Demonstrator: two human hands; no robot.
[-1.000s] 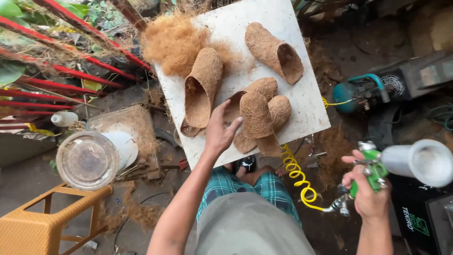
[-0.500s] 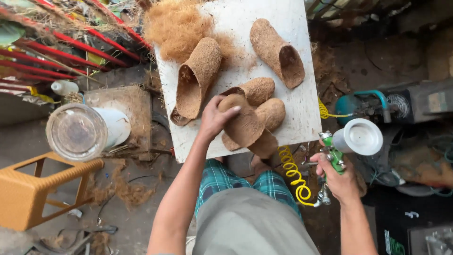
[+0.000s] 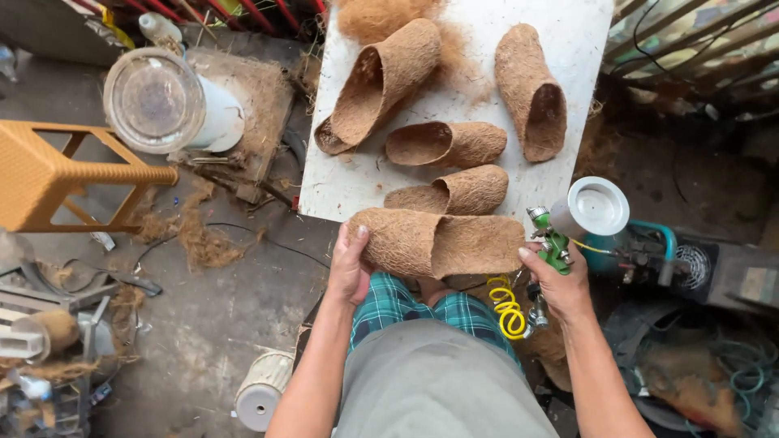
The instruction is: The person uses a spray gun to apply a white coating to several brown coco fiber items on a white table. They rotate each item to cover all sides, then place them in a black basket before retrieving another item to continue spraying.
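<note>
My left hand [image 3: 350,264] grips the left end of a brown coir-fibre pot [image 3: 438,241], held sideways at the near edge of the white board [image 3: 353,182]. My right hand [image 3: 560,280] holds a green spray gun [image 3: 553,243] with a white cup [image 3: 592,208] on top; its fingers touch the pot's right end. A coiled yellow hose [image 3: 507,308] hangs from the gun. Several more coir pots lie on the board, one [image 3: 446,143] in the middle, one [image 3: 456,193] just behind the held pot, one [image 3: 375,81] at the left and one [image 3: 531,89] at the right.
Loose coir fibre [image 3: 381,16] is piled at the board's far end. A white bucket [image 3: 166,105] stands to the left, next to an orange stool [image 3: 65,174]. A small white container [image 3: 264,393] sits on the floor near my left knee. Machinery and hoses [image 3: 690,268] crowd the right.
My left hand pulled one coir pot off the cluster toward me to the board's near edge. My right hand brought the spray gun in from the right until it touches the pot.
</note>
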